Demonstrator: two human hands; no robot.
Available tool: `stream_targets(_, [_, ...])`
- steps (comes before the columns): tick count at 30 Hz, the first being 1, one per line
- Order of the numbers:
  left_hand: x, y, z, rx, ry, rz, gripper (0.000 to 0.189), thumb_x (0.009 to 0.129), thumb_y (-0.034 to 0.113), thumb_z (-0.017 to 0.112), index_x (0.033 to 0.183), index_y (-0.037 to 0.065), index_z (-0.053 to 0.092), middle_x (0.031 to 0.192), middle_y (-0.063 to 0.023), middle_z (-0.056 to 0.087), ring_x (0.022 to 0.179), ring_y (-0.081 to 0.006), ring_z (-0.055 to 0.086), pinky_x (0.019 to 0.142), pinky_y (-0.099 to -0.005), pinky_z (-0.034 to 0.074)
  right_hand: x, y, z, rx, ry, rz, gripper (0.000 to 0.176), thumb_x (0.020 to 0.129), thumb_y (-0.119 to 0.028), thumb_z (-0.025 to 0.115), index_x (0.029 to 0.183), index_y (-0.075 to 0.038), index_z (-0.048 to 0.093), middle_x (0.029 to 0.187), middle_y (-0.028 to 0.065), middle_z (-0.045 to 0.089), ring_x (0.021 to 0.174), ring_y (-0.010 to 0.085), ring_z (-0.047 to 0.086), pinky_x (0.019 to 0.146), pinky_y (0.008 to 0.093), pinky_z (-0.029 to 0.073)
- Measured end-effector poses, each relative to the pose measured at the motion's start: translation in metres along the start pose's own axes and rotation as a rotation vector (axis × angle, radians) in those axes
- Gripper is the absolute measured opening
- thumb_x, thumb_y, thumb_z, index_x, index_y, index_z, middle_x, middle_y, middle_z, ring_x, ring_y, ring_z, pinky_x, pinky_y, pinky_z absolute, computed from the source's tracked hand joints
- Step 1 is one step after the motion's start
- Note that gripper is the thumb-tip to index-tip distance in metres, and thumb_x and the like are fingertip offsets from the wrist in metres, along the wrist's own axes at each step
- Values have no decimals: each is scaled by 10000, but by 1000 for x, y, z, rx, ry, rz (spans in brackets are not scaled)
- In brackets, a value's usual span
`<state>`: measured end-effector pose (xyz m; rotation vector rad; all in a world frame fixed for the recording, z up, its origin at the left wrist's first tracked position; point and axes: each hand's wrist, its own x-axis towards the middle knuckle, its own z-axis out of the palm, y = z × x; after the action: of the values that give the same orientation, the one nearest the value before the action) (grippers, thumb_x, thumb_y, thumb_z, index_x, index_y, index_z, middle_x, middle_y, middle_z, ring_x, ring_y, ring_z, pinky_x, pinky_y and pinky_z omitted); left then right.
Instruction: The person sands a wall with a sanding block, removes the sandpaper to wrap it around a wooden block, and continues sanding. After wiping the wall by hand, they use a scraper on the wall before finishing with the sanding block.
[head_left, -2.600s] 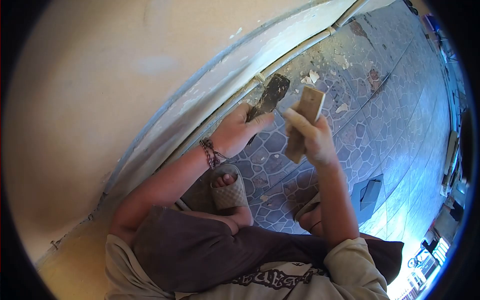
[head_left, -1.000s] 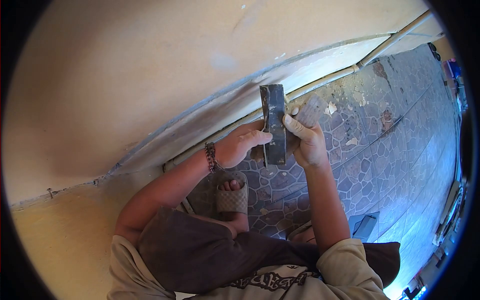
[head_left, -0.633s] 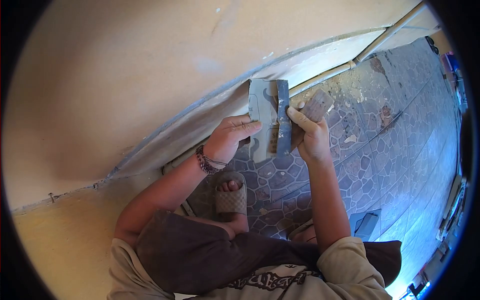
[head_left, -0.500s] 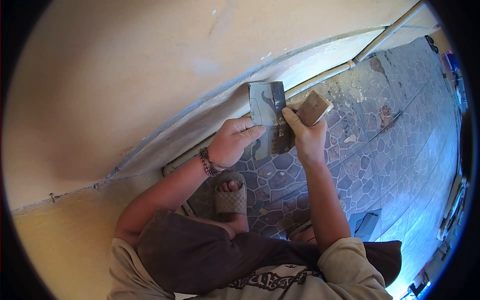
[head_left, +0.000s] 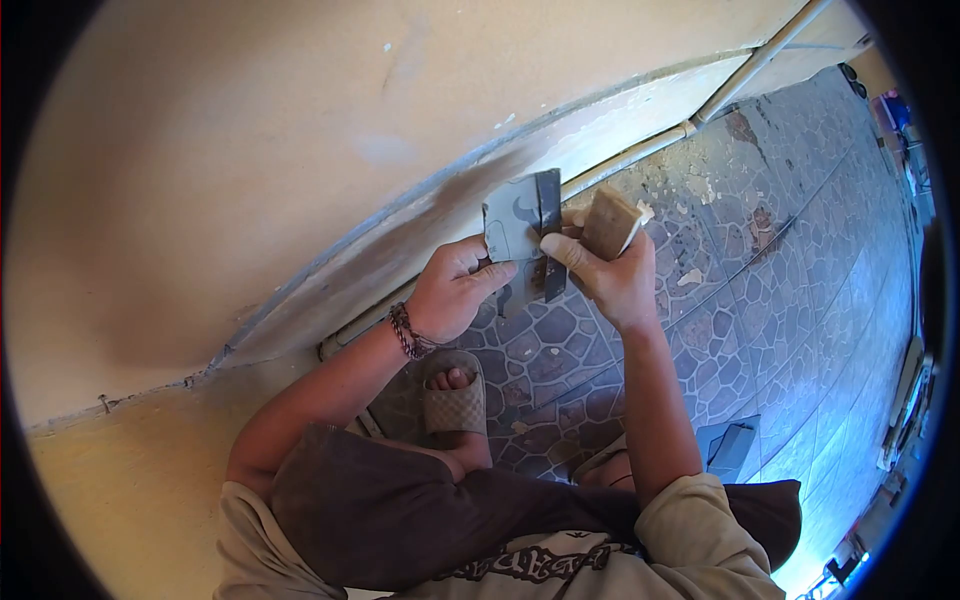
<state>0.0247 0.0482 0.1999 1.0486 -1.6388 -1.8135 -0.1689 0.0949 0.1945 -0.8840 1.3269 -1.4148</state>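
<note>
A piece of grey sandpaper (head_left: 513, 215) with print on its back is held up between my two hands, with a dark folded strip along its right edge. My left hand (head_left: 452, 292) pinches its left side between thumb and fingers. With the thumb of my right hand (head_left: 618, 280) pressed on the dark strip, that hand also grips a small wooden block (head_left: 609, 224) between thumb and fingers. The block sits just right of the sandpaper. Fingers behind the sheet are partly hidden.
A painted wall (head_left: 250, 180) rises close on the left, with a pipe (head_left: 640, 150) along its base. Stone-patterned floor (head_left: 760, 300) spreads to the right. A grey folded piece (head_left: 732, 445) lies on the floor by my right knee. My sandalled foot (head_left: 455, 400) is below my hands.
The sandpaper's dark strip looks narrower and stands more edge-on. My right hand has shifted slightly left along the sheet, its thumb lower, and the wooden block has turned a little.
</note>
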Motion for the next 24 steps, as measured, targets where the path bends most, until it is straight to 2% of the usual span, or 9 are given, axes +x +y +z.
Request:
stream_targets(6, [-2, 4, -1, -74, -25, -150, 221, 883, 85, 618, 1076, -21, 629, 921, -28, 658, 794, -75, 591, 726, -230, 484, -1, -2, -9, -406, -125, -86, 490, 746, -145, 811, 1143, 31, 585, 939, 104, 675, 858, 147, 637, 729, 303, 530])
stream_targets(10, [0, 0, 1, -195, 109, -184, 182, 889, 83, 622, 1043, -7, 654, 951, -27, 663, 793, -96, 604, 723, -246, 496, -1, 2, -17, 102, -8, 27, 384, 760, -34, 754, 1092, 2, 563, 901, 91, 669, 861, 168, 638, 753, 306, 522])
stream_targets(12, [0, -4, -1, -139, 96, -73, 208, 845, 8, 612, 1043, 22, 675, 961, -38, 665, 821, -119, 608, 775, -254, 488, 2, 0, -30, 312, -61, 120, 339, 758, 28, 722, 1047, -20, 551, 886, 81, 664, 842, 174, 637, 755, 305, 518])
stream_targets(13, [1, -5, -3, -110, 90, -16, 242, 823, -29, 607, 1043, 37, 686, 966, -43, 666, 835, -130, 609, 801, -258, 485, 2, 2, -34, 355, -106, 66, 337, 750, 48, 717, 1030, -28, 546, 888, 82, 664, 834, 175, 636, 744, 304, 517])
stream_targets(16, [6, -4, -5, 293, 134, 455, 377, 713, -121, 575, 951, 120, 741, 916, -52, 634, 819, -162, 590, 745, -266, 472, 4, 7, -42, 387, -218, -106, 331, 731, 97, 704, 976, -48, 534, 886, 83, 659, 813, 176, 631, 713, 297, 511])
stream_targets(19, [-3, 13, -3, 577, 317, 615, 485, 630, -140, 547, 912, 188, 764, 836, -68, 560, 777, -178, 544, 671, -291, 437, 7, 5, -52, 244, -263, -246, 321, 722, 124, 696, 928, -57, 530, 862, 76, 646, 799, 171, 624, 692, 287, 504])
stream_targets(20, [-4, 18, -6, 641, 333, 679, 499, 628, -148, 542, 942, 170, 763, 715, -56, 490, 640, -169, 491, 573, -293, 391, 8, 3, -54, 215, -275, -261, 324, 720, 131, 694, 924, -60, 530, 850, 73, 642, 795, 169, 622, 689, 287, 502])
stream_targets(23, [-13, 29, -6, 645, 249, 671, 511, 613, -152, 542, 956, 158, 759, 644, -47, 454, 538, -168, 443, 507, -288, 360, 7, -4, -51, 213, -256, -240, 328, 714, 138, 696, 911, -67, 532, 824, 63, 628, 789, 164, 614, 686, 296, 500])
stream_targets(24, [-15, 31, -7, 659, 200, 690, 483, 649, -164, 526, 981, 111, 746, 679, -76, 562, 550, -184, 545, 520, -267, 429, 6, -6, -50, 226, -241, -224, 329, 712, 138, 698, 906, -70, 533, 817, 59, 624, 788, 162, 612, 687, 300, 501])
